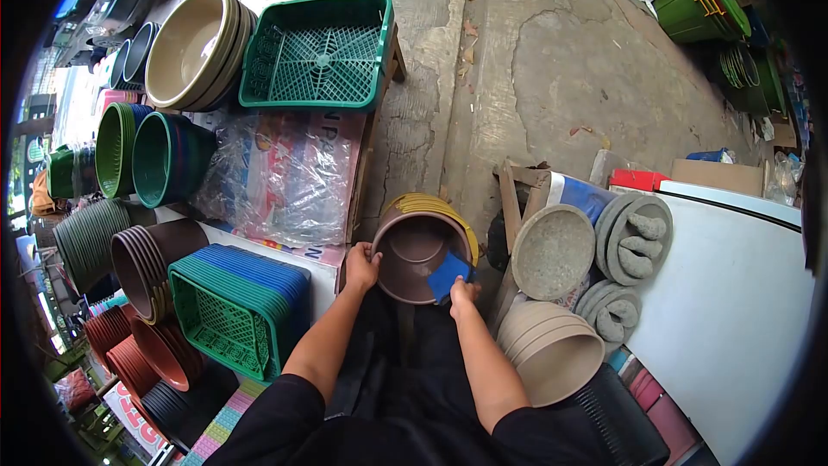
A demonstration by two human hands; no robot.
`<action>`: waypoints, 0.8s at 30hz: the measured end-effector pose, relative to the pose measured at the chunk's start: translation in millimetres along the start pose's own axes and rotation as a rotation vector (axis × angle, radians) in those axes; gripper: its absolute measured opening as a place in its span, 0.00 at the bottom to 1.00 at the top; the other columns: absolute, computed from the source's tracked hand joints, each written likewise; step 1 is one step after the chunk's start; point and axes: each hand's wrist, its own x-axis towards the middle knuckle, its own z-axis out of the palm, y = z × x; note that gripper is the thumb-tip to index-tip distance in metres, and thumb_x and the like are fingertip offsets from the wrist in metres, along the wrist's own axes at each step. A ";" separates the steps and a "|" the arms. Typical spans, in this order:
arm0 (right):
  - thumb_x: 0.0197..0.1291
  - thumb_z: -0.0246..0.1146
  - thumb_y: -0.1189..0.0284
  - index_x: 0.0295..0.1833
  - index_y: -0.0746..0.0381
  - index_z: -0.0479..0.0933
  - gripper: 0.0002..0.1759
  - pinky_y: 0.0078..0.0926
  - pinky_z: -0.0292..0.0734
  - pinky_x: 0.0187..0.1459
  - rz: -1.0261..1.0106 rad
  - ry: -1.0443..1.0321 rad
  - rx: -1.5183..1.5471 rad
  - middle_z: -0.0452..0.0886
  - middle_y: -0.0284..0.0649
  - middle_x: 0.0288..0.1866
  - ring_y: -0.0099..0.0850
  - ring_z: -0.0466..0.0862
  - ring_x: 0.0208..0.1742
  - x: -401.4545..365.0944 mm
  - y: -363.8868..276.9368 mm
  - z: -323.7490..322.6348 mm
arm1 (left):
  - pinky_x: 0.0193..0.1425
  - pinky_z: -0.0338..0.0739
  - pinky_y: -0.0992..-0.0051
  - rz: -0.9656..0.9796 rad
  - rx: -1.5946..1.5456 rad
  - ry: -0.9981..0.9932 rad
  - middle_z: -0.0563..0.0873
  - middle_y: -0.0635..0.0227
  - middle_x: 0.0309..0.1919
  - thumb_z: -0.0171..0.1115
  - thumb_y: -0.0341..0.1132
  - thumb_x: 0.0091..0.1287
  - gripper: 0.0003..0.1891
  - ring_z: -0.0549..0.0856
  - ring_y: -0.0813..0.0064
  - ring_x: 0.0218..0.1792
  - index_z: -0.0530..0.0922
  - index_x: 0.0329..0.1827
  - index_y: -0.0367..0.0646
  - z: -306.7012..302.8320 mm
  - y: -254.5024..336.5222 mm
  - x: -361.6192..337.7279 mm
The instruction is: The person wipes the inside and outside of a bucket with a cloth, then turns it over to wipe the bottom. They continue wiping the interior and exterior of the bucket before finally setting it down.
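A brown plastic basin (410, 246) sits tilted in front of my body, its open mouth facing me. Behind its rim shows a stack of yellow basins (440, 204). My left hand (362, 266) grips the brown basin's rim at the left side, thumb and fingers around the edge. In my right hand (464, 292) is a blue cloth (448, 276), held at the basin's lower right, inside the rim. Part of the cloth is hidden by my fingers.
Left, a green basket (319, 103), beige basins (190, 47) and stacked blue and green baskets (241, 293) crowd a table. Right, stone mortars (552, 250), several pestles (642, 246) and beige pots (552, 349) stand beside a white surface (742, 293). Cracked concrete floor (595, 69) lies ahead.
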 end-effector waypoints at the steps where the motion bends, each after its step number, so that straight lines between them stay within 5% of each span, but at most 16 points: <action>1: 0.71 0.57 0.59 0.70 0.70 0.60 0.32 0.48 0.62 0.69 0.101 -0.080 0.086 0.65 0.55 0.71 0.48 0.70 0.69 -0.6 0.8 -0.5 | 0.43 0.78 0.66 -0.071 -0.020 -0.016 0.84 0.58 0.34 0.68 0.29 0.60 0.10 0.84 0.64 0.37 0.78 0.43 0.38 0.5 -4.4 8.1; 3: 0.72 0.54 0.56 0.72 0.63 0.60 0.31 0.60 0.60 0.69 0.294 -0.253 0.253 0.65 0.50 0.73 0.49 0.68 0.71 -1.9 0.6 0.4 | 0.44 0.78 0.62 -0.029 -0.036 0.017 0.84 0.57 0.30 0.69 0.31 0.59 0.10 0.84 0.58 0.37 0.78 0.40 0.38 -1.6 -10.2 10.3; 5: 0.73 0.53 0.54 0.73 0.58 0.60 0.30 0.71 0.58 0.66 0.248 -0.289 0.273 0.65 0.47 0.74 0.49 0.69 0.72 17.7 24.3 7.6 | 0.48 0.77 0.58 0.000 0.170 0.009 0.84 0.52 0.34 0.68 0.31 0.59 0.10 0.84 0.50 0.40 0.78 0.39 0.38 -4.4 -3.2 13.7; 9: 0.72 0.55 0.54 0.66 0.56 0.66 0.25 0.56 0.72 0.54 0.210 -0.201 0.199 0.73 0.43 0.65 0.42 0.75 0.62 27.8 45.7 16.3 | 0.52 0.76 0.54 0.011 0.195 0.025 0.84 0.48 0.38 0.66 0.32 0.60 0.10 0.83 0.45 0.44 0.78 0.41 0.37 -4.9 2.0 13.7; 12: 0.71 0.56 0.54 0.63 0.55 0.69 0.22 0.50 0.73 0.48 0.209 -0.173 0.300 0.76 0.40 0.60 0.38 0.76 0.56 26.1 54.5 21.3 | 0.53 0.76 0.55 -0.034 0.193 -0.001 0.85 0.48 0.40 0.65 0.32 0.61 0.11 0.83 0.46 0.47 0.78 0.43 0.37 -10.4 13.0 10.0; 18: 0.70 0.58 0.54 0.62 0.56 0.69 0.23 0.52 0.72 0.51 0.144 -0.309 0.258 0.75 0.42 0.62 0.39 0.76 0.58 6.3 46.0 -0.2 | 0.56 0.76 0.57 -0.097 0.141 -0.065 0.85 0.47 0.43 0.66 0.34 0.62 0.17 0.83 0.46 0.51 0.74 0.50 0.38 -17.6 22.4 5.9; 24: 0.72 0.57 0.60 0.64 0.63 0.69 0.23 0.48 0.69 0.62 -0.025 -0.350 0.314 0.77 0.44 0.61 0.40 0.77 0.60 -12.0 48.3 -21.5 | 0.54 0.75 0.58 -0.021 0.002 -0.081 0.84 0.47 0.39 0.69 0.34 0.59 0.16 0.82 0.46 0.48 0.75 0.45 0.37 -38.4 30.0 -7.6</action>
